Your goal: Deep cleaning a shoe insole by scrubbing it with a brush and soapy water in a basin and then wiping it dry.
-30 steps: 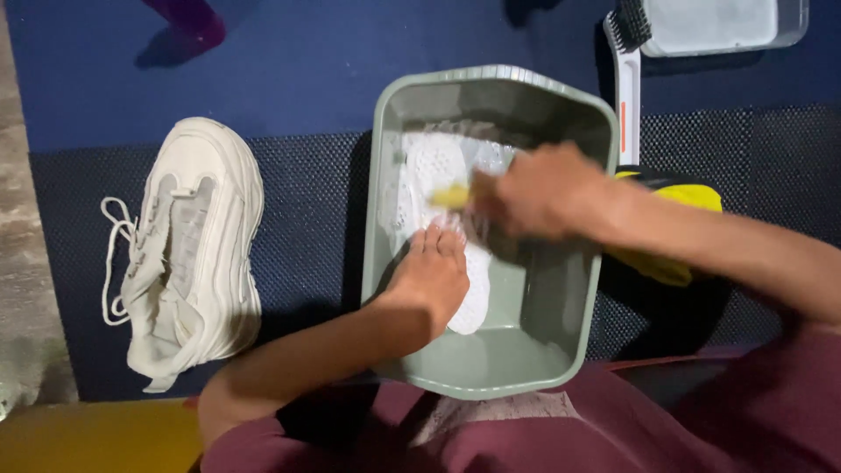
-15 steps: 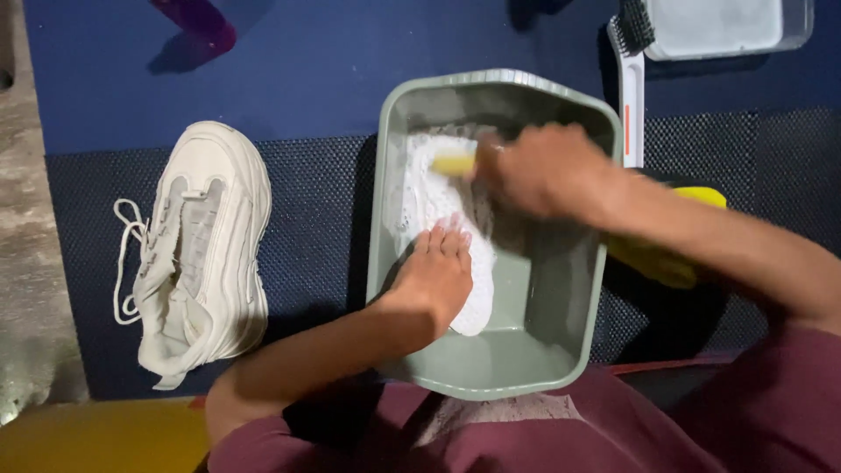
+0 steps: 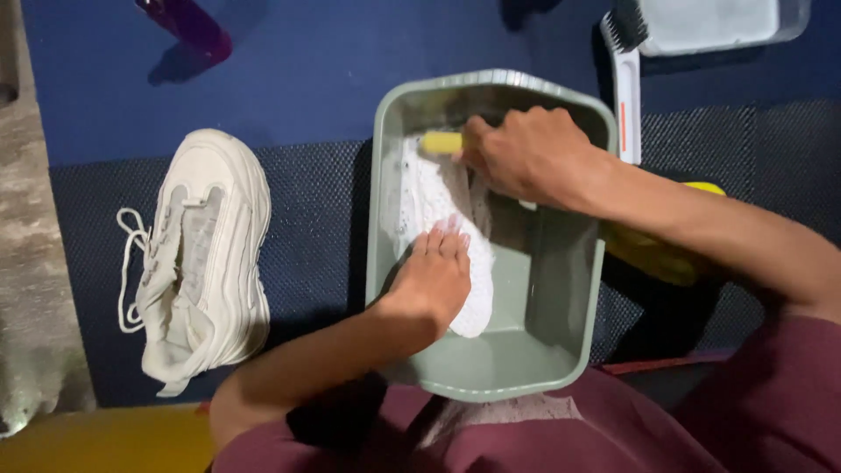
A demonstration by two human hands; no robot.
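Observation:
A grey-green plastic basin (image 3: 385,158) sits in front of me on a dark mat. Inside lies a white soapy insole or shoe part (image 3: 429,201). My left hand (image 3: 434,280) presses flat on its near end, holding it down. My right hand (image 3: 530,153) is closed around a yellow brush (image 3: 441,142) whose end sticks out to the left, on the far end of the white piece. A white sneaker (image 3: 201,254) with loose laces lies on the mat left of the basin.
A white-handled brush (image 3: 625,79) and a grey tray (image 3: 718,22) lie at the back right. A yellow object (image 3: 653,250) sits under my right forearm. A purple object (image 3: 188,22) is at the back left. Bare concrete (image 3: 35,263) runs along the left.
My right hand with the yellow brush has moved away from me toward the far end of the basin. My left hand has stayed on the white piece.

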